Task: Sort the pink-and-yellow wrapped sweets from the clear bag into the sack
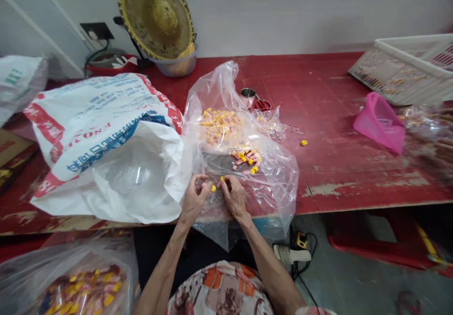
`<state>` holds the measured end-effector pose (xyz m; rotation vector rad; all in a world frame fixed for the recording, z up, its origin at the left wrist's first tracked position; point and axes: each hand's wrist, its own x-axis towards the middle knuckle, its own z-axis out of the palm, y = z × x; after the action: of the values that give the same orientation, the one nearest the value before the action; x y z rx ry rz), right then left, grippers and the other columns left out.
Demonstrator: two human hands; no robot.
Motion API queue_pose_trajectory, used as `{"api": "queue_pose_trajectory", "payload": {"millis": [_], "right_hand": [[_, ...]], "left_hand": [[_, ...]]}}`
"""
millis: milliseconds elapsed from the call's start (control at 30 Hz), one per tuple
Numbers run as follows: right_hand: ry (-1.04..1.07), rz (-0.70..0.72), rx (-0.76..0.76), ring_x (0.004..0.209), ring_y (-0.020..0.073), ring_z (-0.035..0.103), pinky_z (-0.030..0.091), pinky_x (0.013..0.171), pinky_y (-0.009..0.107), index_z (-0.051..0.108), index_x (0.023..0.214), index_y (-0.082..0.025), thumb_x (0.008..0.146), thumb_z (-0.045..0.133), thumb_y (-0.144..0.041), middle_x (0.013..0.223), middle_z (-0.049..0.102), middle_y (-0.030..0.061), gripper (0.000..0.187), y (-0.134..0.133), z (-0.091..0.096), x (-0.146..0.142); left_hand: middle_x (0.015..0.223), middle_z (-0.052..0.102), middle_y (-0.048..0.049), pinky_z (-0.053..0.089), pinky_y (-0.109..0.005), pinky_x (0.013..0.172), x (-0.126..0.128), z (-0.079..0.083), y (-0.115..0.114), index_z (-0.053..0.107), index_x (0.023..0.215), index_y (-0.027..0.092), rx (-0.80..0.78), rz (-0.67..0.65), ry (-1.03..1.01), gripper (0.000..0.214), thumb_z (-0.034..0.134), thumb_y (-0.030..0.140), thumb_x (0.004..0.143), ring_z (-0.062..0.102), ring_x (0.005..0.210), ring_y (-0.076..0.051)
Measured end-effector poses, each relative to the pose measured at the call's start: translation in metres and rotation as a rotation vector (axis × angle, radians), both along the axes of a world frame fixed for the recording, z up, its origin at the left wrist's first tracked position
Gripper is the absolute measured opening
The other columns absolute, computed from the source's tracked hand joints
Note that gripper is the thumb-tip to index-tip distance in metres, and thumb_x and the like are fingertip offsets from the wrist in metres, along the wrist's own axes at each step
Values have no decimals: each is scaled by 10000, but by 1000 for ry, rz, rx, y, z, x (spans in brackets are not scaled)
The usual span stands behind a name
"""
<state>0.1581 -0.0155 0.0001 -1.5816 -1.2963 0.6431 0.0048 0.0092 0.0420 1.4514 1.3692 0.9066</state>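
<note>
As both hands meet over the clear plastic (274, 187) on the red table (339, 164), the left hand (194, 196) pinches a yellow piece (213, 188); the right hand (233, 196) holds a second piece (222, 178) in narrowed fingertips. Handling pieces singly seems the step, calling for a light, exact pinch. Just beyond lies a loose pile (252, 157), bright yellow and striped pink.
</note>
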Motion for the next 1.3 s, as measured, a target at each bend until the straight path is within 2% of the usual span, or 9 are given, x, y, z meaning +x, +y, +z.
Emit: {"api": "queue_pose_trajectory", "payload": {"millis": [133,233,333,433,633,867,1033,1167,1300], "right_hand": [[-4,3,4,836,192,714,535,834,304,640,946,-230,1074,483,-422,882,757,32,279,0,0,1],[-20,8,6,821,191,712,538,826,308,640,937,-231,1072,484,-437,890,757,34,291,0,-1,2],[-50,9,4,791,192,703,535,783,307,643,925,-230,1068,481,-466,881,753,34,320,0,-1,4],[-75,13,22,775,193,695,534,756,306,655,923,-228,1070,470,-496,875,749,40,357,-2,1,3],[-48,-20,73,709,185,674,541,734,302,697,955,-220,1072,483,-554,870,755,54,413,-12,8,-14],[-10,-1,84,726,204,694,529,691,299,710,889,-224,1071,423,-642,835,753,63,538,-14,0,-23],[13,-6,48,725,226,706,549,713,326,725,874,-237,1042,432,-699,835,763,67,573,-12,0,-22],[30,11,39,699,246,711,560,672,338,743,871,-249,1008,434,-758,820,768,77,611,-12,-2,-20],[31,11,44,699,259,723,574,653,349,752,866,-250,983,439,-787,837,778,92,632,-11,-2,-19]], "left_hand": [[896,656,-19,532,-287,774,6,-14,-6,602,990,223,280,-74,294,68,566,255,942,655,813,-168],[866,635,-8,516,-289,766,7,-15,-6,584,935,233,357,-181,460,64,553,178,938,655,825,-175],[882,633,-9,513,-291,766,5,-3,-6,598,959,229,409,-208,441,51,564,238,996,642,819,-172],[959,665,-49,526,-318,837,6,4,-14,624,1004,221,476,-125,405,150,534,326,1059,645,894,-189],[829,640,-47,500,-344,758,6,-17,-29,598,889,223,563,-73,528,226,457,254,1063,622,810,-214],[990,712,-69,522,-370,887,-1,-6,-35,631,1055,220,702,33,450,118,514,216,1056,679,941,-219],[803,654,-34,497,-365,733,-3,-21,-27,592,878,235,649,18,566,192,499,193,1041,649,774,-222],[810,654,-42,509,-373,716,-1,-19,-30,619,926,249,651,-9,520,168,494,206,1030,650,757,-226],[860,680,-62,530,-372,730,3,-19,-36,640,971,255,663,60,445,176,484,244,1052,667,801,-231]]}}
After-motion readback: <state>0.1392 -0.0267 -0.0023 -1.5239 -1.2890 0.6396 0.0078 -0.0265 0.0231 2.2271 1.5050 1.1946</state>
